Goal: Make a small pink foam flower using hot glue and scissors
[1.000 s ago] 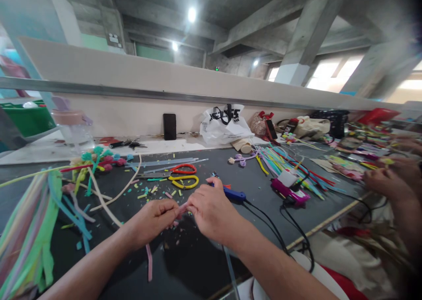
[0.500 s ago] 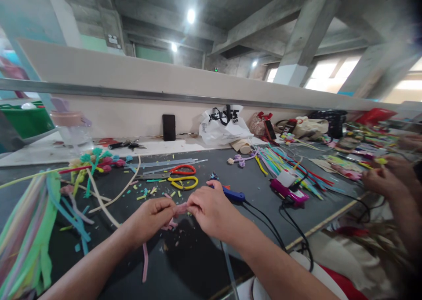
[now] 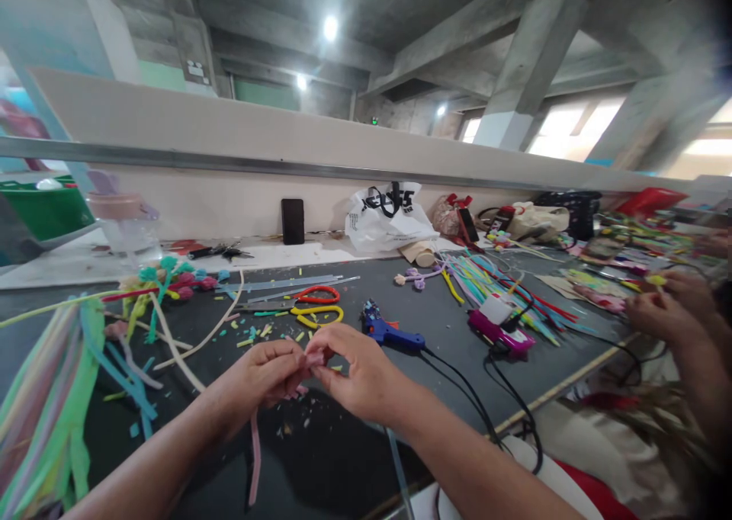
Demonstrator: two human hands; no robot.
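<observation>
Between my two hands is a small pink piece [image 3: 315, 359], pinched and partly hidden by the fingers; it looks like rolled fuzzy strip. My left hand [image 3: 268, 375] is closed on its left side, and a pink strip [image 3: 255, 459] hangs below that hand. My right hand [image 3: 357, 371] grips the piece from the right with thumb and fingers. Just beyond my right hand lies a blue glue gun [image 3: 400, 338] on the dark table. Scissors [image 3: 317, 316] with red and yellow handles rest behind my hands, among small colored offcuts.
Colored strips [image 3: 51, 398] are heaped at the left, near pompom-like pieces [image 3: 183, 280]. A purple device [image 3: 503, 335] with cables sits right, beside more strips [image 3: 486, 276]. A phone [image 3: 293, 221] and a white bag [image 3: 389, 219] stand at the back. A co-worker's hands [image 3: 657, 303] work at far right.
My right hand has shifted slightly left and turned, with its fingers closer to my left hand. Less of the pink piece shows between them, and more of the glue gun is visible.
</observation>
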